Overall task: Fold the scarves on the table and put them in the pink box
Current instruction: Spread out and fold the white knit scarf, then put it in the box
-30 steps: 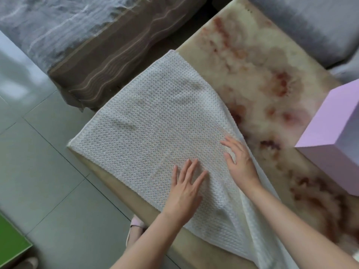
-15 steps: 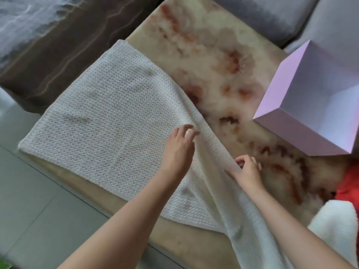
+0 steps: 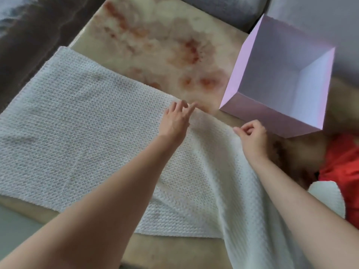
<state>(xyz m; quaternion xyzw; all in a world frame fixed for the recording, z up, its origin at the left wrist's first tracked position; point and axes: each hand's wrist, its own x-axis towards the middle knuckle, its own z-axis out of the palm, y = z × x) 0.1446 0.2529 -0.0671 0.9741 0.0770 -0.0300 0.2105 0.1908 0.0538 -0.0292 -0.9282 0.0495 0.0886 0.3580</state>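
A white knitted scarf [image 3: 81, 129] lies spread flat over the left half of the marble-patterned table [image 3: 155, 45], and its right end runs down off the near edge. My left hand [image 3: 175, 121] rests on the scarf's far edge with fingers apart. To its right, my right hand [image 3: 252, 137] pinches the same edge of the scarf between thumb and fingers and lifts it a little. The pink box [image 3: 258, 115] stands open and empty at the far right of the table, just beyond my right hand.
A red scarf [image 3: 343, 166] lies bunched at the right edge, with another white cloth [image 3: 326, 199] in front of it. A grey sofa [image 3: 223, 6] borders the table's far side, and a dark striped fabric [image 3: 29, 45] lies at the left.
The view has swung right, bringing the pink box and red scarf into sight. Both hands left the scarf's middle for its far edge, where my right hand has pinched it.
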